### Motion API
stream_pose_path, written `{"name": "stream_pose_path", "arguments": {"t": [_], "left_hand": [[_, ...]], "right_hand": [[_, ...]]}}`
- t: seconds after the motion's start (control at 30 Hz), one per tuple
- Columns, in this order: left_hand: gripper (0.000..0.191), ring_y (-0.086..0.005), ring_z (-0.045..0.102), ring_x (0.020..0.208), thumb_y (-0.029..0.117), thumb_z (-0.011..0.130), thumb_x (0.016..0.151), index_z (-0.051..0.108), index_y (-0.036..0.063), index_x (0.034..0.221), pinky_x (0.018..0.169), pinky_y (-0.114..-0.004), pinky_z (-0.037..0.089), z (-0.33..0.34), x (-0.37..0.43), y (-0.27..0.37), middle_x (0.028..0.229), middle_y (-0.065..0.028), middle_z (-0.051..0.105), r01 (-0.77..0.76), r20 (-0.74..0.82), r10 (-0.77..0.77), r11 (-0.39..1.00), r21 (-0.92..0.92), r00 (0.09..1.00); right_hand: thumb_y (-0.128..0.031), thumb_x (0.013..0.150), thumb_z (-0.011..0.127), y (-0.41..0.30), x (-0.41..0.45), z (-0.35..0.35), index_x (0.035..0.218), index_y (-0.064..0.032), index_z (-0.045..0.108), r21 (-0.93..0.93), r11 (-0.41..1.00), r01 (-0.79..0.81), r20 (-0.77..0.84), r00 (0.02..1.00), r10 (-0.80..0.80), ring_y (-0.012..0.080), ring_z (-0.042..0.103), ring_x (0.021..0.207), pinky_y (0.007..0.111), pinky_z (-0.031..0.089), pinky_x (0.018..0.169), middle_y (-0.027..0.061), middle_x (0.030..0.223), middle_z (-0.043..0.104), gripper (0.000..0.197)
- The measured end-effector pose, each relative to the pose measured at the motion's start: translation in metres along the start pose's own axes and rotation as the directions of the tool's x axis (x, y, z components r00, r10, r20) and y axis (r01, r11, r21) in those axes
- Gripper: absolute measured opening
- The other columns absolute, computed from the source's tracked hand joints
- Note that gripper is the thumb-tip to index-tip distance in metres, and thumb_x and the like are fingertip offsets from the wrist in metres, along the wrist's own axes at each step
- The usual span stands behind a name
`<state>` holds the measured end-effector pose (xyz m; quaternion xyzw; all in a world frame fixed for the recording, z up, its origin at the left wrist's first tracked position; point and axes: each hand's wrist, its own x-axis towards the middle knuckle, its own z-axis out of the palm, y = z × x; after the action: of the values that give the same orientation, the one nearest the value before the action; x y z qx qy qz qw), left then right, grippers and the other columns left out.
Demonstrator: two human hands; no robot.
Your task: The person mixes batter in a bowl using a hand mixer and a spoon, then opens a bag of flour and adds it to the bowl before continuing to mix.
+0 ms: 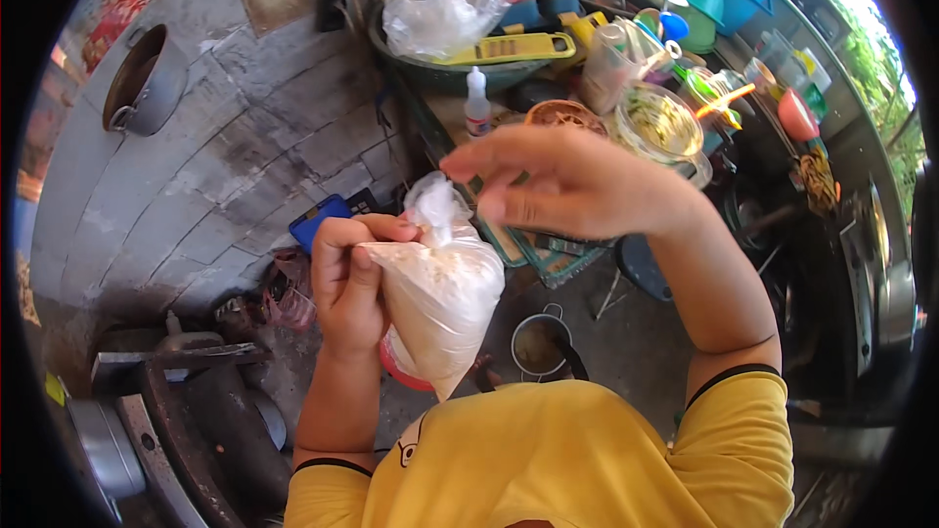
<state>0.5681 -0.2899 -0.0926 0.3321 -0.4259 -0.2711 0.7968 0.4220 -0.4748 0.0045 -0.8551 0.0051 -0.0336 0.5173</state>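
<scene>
A clear plastic bag of white powder hangs in front of my chest, its neck gathered and knotted at the top. My left hand pinches one upper corner of it between thumb and fingers. Just above and to the right of the knot, my right hand is raised with its fingers apart and nothing in them. Below the bag, part of a red-rimmed bowl shows; the bag hides the remainder.
A low table ahead carries a white squeeze bottle, a glass bowl of chopped greens and a basin with a yellow grater. A metal pot stands on the floor. Another pot hangs on the block wall.
</scene>
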Motion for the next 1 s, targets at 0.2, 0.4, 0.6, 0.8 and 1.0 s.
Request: {"name": "stream_pose_path", "arguments": {"t": [0.2,0.4,0.6,0.8,1.0], "left_hand": [[0.007,-0.02,0.053,0.097,0.008,0.053,0.09,0.049,0.0021,0.089,0.091,-0.033,0.04,0.053,-0.017,-0.065,0.099,-0.0111,0.053,-0.177,0.228,0.098,0.916,0.36,0.969],[0.002,-0.0208,0.053,0.103,0.002,0.051,0.09,0.05,0.0028,0.09,0.089,-0.03,0.041,0.081,-0.029,-0.116,0.099,-0.0095,0.052,-0.093,0.151,0.042,0.933,0.348,0.988],[0.008,-0.0177,0.052,0.104,0.009,0.047,0.094,0.052,0.003,0.096,0.092,-0.03,0.039,0.081,-0.037,-0.154,0.105,-0.0092,0.055,0.166,0.03,-0.185,0.933,0.321,0.982],[0.022,-0.0142,0.06,0.09,-0.003,0.066,0.078,0.057,0.0002,0.098,0.08,-0.027,0.048,0.101,-0.023,-0.148,0.098,-0.0087,0.063,-0.107,0.177,-0.018,0.736,0.668,0.984],[0.018,-0.0211,0.065,0.077,0.003,0.069,0.076,0.056,0.0023,0.089,0.07,-0.029,0.05,0.102,-0.018,-0.149,0.082,-0.0103,0.065,-0.061,0.089,-0.001,0.723,0.688,0.996]], "right_hand": [[-0.017,0.087,0.06,0.053,-0.075,0.025,0.114,-0.0006,0.055,-0.133,0.991,-0.029,-0.176,0.984,0.005,0.0194,0.058,0.088,0.029,0.05,0.074,0.0103,0.103,0.053,0.032],[-0.017,0.087,0.063,0.094,-0.105,0.02,0.102,0.0003,0.057,-0.134,0.982,-0.13,-0.361,0.93,0.073,0.0117,0.057,0.079,0.026,0.046,0.066,0.0046,0.09,0.058,0.024],[-0.027,0.086,0.065,0.139,-0.113,0.037,0.095,0.0005,0.059,0.49,0.867,-0.088,-0.455,0.823,0.341,0.0049,0.047,0.07,0.023,0.04,0.06,-0.0027,0.077,0.055,0.03],[-0.031,0.086,0.065,0.143,-0.11,0.044,0.096,0.0004,0.061,0.489,0.864,-0.117,-0.503,0.772,0.389,0.0043,0.049,0.072,0.022,0.04,0.062,-0.0015,0.08,0.058,0.033],[-0.026,0.091,0.059,0.133,-0.11,0.045,0.098,0.001,0.057,0.583,0.81,-0.069,-0.517,0.738,0.435,0.0057,0.053,0.077,0.023,0.044,0.068,0.0007,0.085,0.058,0.028]]}}
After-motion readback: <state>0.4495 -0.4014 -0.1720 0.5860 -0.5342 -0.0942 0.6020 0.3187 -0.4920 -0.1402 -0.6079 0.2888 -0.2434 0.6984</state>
